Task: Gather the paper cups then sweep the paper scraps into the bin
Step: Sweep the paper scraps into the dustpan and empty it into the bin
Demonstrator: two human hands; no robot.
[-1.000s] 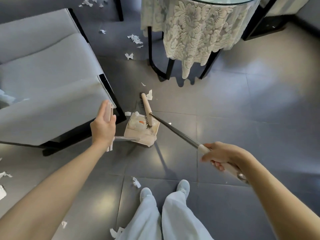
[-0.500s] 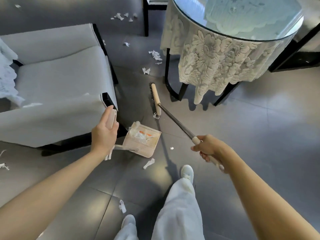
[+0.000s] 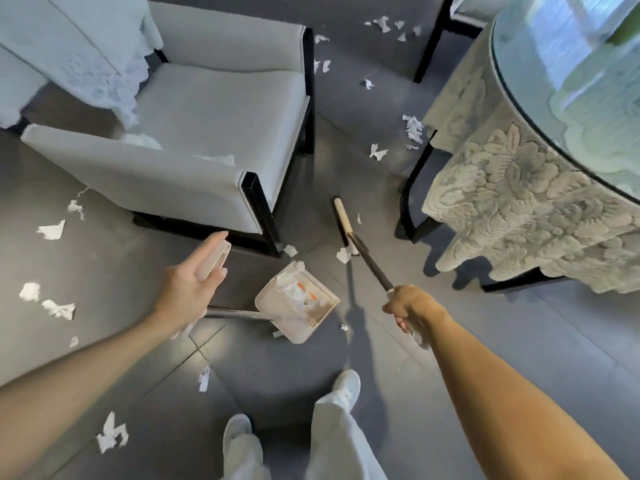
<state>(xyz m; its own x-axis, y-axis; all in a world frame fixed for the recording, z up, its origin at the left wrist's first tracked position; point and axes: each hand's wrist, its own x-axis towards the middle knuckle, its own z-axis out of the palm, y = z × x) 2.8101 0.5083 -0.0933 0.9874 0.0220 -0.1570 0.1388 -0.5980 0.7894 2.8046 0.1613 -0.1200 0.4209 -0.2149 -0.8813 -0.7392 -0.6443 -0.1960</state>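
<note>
A beige dustpan (image 3: 299, 306) sits on the grey floor, holding white scraps and something orange. My left hand (image 3: 194, 285) grips the pale top of the dustpan's long handle, fingers partly extended along it. My right hand (image 3: 410, 306) grips the broom's dark handle (image 3: 370, 263). The beige broom head (image 3: 343, 221) rests on the floor beyond the dustpan, with one white scrap (image 3: 344, 254) against it. Torn paper scraps (image 3: 414, 128) lie scattered near the table, behind the chair, and to the left (image 3: 52, 230). No paper cups show.
A grey armchair (image 3: 194, 133) with a black frame stands just left of the broom. A round glass table (image 3: 540, 168) with a lace cloth and black legs is at the right. My legs and white shoes (image 3: 346, 384) are below.
The view has swung left and forward. The broom head moved farther out past the dustpan, and the dustpan turned and now sits nearer my feet. Both hands keep their holds.
</note>
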